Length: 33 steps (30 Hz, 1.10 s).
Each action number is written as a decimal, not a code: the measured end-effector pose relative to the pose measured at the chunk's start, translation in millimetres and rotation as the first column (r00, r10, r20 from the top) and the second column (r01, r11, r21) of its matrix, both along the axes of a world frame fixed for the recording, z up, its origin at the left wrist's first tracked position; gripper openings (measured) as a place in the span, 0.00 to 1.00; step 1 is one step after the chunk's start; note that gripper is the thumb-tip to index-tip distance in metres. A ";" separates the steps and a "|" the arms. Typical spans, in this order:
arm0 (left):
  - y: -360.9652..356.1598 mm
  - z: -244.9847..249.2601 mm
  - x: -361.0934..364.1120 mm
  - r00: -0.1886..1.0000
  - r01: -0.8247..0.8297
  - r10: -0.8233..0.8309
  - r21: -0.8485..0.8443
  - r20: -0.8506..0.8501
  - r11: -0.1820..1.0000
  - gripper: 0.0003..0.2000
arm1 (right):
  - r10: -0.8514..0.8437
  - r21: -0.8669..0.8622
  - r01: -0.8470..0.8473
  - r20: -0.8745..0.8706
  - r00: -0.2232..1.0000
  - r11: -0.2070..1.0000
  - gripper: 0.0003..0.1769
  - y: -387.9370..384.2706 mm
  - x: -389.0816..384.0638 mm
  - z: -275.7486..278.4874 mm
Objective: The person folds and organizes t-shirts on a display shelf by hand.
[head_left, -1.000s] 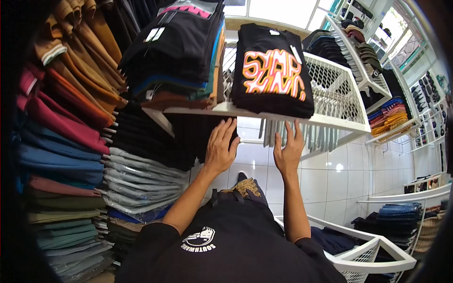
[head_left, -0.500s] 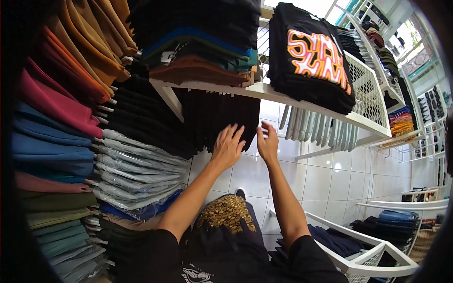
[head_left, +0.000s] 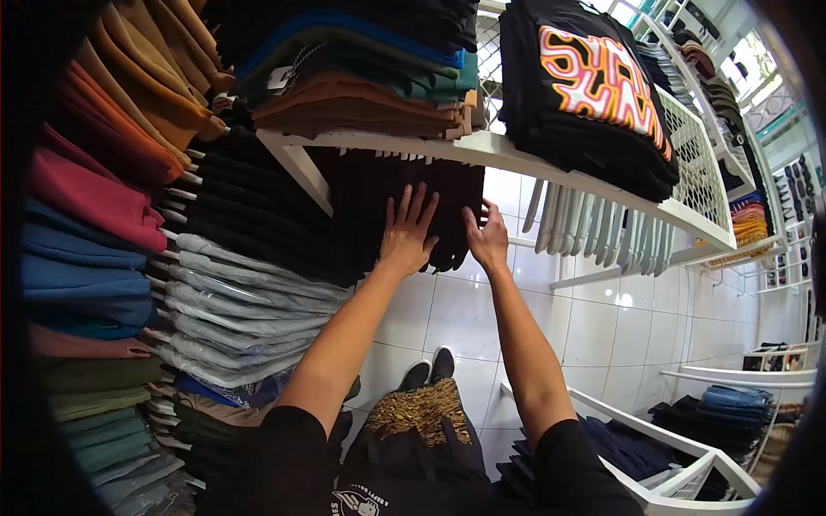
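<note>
Black garments (head_left: 357, 193) hang in a row beneath the white shelf, in front of me. My left hand (head_left: 407, 236) lies against them with its fingers spread and stretched upward. At the right edge of the row is my right hand (head_left: 489, 241), its thumb and fingers apart and slightly bent beside the outermost garment. Its fingertips seem to touch that edge, and part of them is hidden. I see no garment clearly gripped in either hand.
Folded clothes (head_left: 361, 95) and black printed T-shirts (head_left: 602, 95) are stacked on the white shelf (head_left: 396, 148). Coloured garments (head_left: 95, 198) and plastic-wrapped grey ones (head_left: 245, 310) hang at left. White hangers (head_left: 602, 228) hang at right. A low white rack (head_left: 688, 447) stands at lower right.
My left hand has moved up onto the black garments, its fingers now spread wider. My right hand has come to the row's right edge. The view has shifted slightly, showing both shoes.
</note>
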State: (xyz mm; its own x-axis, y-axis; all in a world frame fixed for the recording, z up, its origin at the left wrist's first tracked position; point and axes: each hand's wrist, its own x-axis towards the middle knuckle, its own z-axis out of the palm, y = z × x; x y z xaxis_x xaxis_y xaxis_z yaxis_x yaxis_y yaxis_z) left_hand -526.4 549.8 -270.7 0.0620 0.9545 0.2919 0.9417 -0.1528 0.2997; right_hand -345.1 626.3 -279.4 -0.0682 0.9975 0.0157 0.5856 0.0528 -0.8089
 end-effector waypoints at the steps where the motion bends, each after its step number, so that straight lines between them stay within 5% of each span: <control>1: 0.1 -1.1 1.6 1.000 -0.003 0.003 0.010 0.018 1.000 0.48 | 0.029 0.012 -0.030 0.050 0.998 0.999 0.29 -0.2 1.1 -2.4; 24: -2.8 -2.0 0.2 1.000 -0.005 0.005 -0.054 -0.006 0.999 0.48 | -0.108 0.008 0.110 0.272 0.956 0.994 0.56 -7.6 -35.1 22.2; 27: -3.3 3.4 7.0 0.998 -0.051 0.051 -0.026 -0.024 0.998 0.44 | -0.103 0.046 0.096 0.179 0.978 0.994 0.47 0.5 -25.8 2.2; 29: -1.5 17.4 22.8 0.995 -0.098 0.097 -0.002 -0.030 0.995 0.41 | -0.037 0.007 0.038 -0.150 0.988 0.999 0.33 9.6 -14.2 -11.5; 31: 3.4 29.3 45.8 0.947 -0.226 0.256 -0.167 0.193 0.960 0.37 | -0.056 0.025 0.059 -0.110 0.992 0.998 0.25 7.9 -10.3 -6.6; 33: 12.6 24.8 68.4 0.927 -0.249 0.272 -0.118 0.259 0.961 0.32 | -0.068 0.031 0.069 -0.051 0.996 0.997 0.24 10.2 -2.4 -8.6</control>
